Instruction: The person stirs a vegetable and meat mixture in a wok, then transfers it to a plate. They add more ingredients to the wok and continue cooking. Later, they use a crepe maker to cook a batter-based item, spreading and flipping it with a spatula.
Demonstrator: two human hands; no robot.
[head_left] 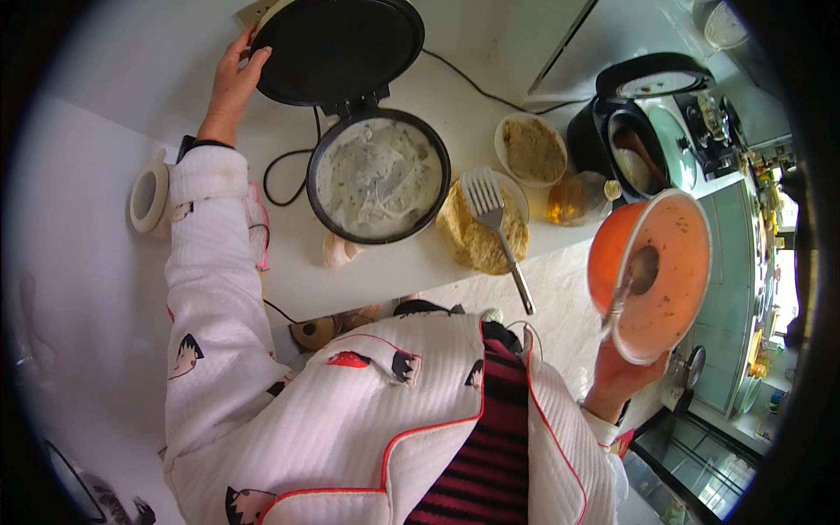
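My left hand (229, 87) grips the edge of the raised black lid (341, 48) of a round electric griddle. Pale, wet batter flecked with green covers the griddle's lower pan (376, 179). Off the counter on the right, my right hand (621, 381) holds an orange bowl (678, 262) from below, tilted so its inside shows. Only smears and green bits line that bowl, and a metal spoon or ladle (643, 271) rests in it. Browned flatbreads (472, 232) lie on a plate right of the griddle, with a slotted metal spatula (486, 197) across them.
Behind the flatbreads stand a white bowl of brownish food (534, 150) and a glass jug of yellow oil (573, 199). An open black rice cooker (604, 144) is farther right. Eggshells (339, 251) lie at the counter's front edge. A black cord (282, 179) loops left of the griddle.
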